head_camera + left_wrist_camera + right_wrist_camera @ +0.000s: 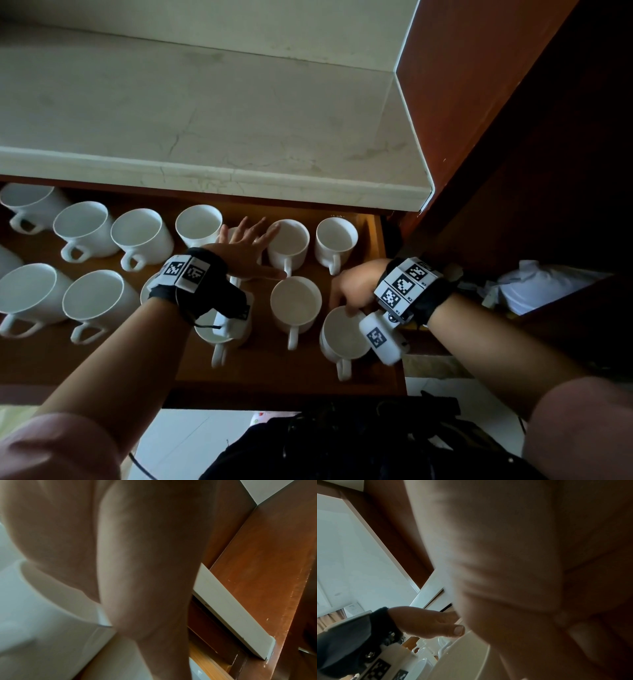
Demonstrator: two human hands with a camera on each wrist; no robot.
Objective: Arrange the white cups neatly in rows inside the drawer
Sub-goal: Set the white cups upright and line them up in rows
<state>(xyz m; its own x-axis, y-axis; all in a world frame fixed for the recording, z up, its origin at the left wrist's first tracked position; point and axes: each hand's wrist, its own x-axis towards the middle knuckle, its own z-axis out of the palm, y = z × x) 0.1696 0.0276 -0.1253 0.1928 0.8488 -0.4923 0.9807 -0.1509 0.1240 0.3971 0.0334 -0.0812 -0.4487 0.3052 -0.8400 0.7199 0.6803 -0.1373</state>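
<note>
Several white cups stand upright in two rows in an open wooden drawer point(260, 373). My left hand point(248, 248) lies flat with spread fingers over a back-row cup, which it mostly hides. In the left wrist view the palm point(145, 561) fills the frame, with a white cup point(34, 615) beside it. My right hand point(347, 294) pinches the far rim of the front-right cup point(342, 339), whose handle points toward me. The right wrist view shows that cup's rim point(464, 655) under the blurred palm. Another cup point(296, 305) stands between my two hands.
A pale stone countertop point(205, 120) overhangs the drawer's back row. A dark wooden cabinet side point(479, 102) rises at the right. A white bundle point(548, 284) lies in the dark space right of the drawer. More cups point(96, 301) fill the left part.
</note>
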